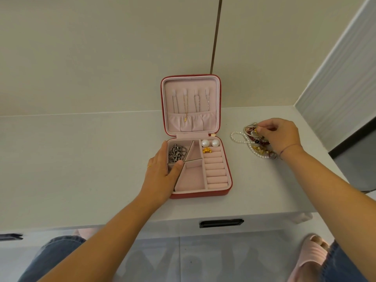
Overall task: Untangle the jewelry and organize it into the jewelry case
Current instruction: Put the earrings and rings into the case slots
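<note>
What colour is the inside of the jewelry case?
Pale pink. The jewelry case lining shows best in the head view; its outside is red.

We read the jewelry case (199, 194) shell as red and faintly grained, leather-like. Its lining (192, 178) and ring rolls (215, 169) are matt pink velvety cloth, and the lid pocket (191, 121) is gathered fabric. Chain (176, 153): dull, darkened silver metal. Pearl studs (210, 143): smooth and glossy. Gold piece (207, 150): bright yellow metal. Jewelry tangle (254, 146): glossy pearl beads, polished dark-red beads and gold-tone metal. Desk (81, 159): smooth matt white. Drawer handle (221, 223): black, satin. Jeans (50, 255): blue denim. Slipper (314, 254): ribbed, matt pink.
</note>
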Demonstrator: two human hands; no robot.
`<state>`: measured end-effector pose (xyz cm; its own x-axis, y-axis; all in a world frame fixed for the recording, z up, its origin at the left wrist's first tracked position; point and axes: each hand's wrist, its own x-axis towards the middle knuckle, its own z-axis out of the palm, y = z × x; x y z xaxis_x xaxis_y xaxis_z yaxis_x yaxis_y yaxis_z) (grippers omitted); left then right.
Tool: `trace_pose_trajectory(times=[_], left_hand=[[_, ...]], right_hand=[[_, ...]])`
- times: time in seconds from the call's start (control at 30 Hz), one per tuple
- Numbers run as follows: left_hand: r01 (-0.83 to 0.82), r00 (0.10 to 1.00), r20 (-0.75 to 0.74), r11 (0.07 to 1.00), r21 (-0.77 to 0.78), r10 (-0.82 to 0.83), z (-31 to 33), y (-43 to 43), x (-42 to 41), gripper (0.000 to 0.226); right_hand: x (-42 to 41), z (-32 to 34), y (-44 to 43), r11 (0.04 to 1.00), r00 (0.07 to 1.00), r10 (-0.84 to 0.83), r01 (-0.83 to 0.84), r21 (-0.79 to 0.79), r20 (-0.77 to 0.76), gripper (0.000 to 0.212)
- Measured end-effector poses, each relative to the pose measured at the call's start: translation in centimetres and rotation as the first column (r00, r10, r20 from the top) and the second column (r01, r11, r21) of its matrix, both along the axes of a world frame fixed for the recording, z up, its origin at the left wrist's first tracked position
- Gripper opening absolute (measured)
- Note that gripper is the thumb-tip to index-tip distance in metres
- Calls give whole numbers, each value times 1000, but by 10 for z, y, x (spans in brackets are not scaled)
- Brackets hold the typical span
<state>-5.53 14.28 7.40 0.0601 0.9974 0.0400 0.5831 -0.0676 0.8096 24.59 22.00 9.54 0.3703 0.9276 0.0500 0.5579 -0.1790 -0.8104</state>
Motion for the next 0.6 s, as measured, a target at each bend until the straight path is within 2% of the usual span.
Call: trace_pose_trajectory(times=[0.1,0.2,0.43,0.6], left_hand=[[7,1000,4,1000,8,-7,1,-1,0,48],[5,1000,9,1000,-5,-5,2,-1,1,50],[20,1000,9,1000,10,-20,-2,2,0,43],[21,1000,12,1000,16,-21,-5,2,-2,44]], right_hand=[[4,1,-4,1000,981,-22,21,-11,-191,13],[8,0,-7,1000,956,-23,16,-26,-292,16],[-7,15,-16,994,901,101,-111,2,-421,16],[-45,18,-26,943,851,326,-322,81,-412,18]])
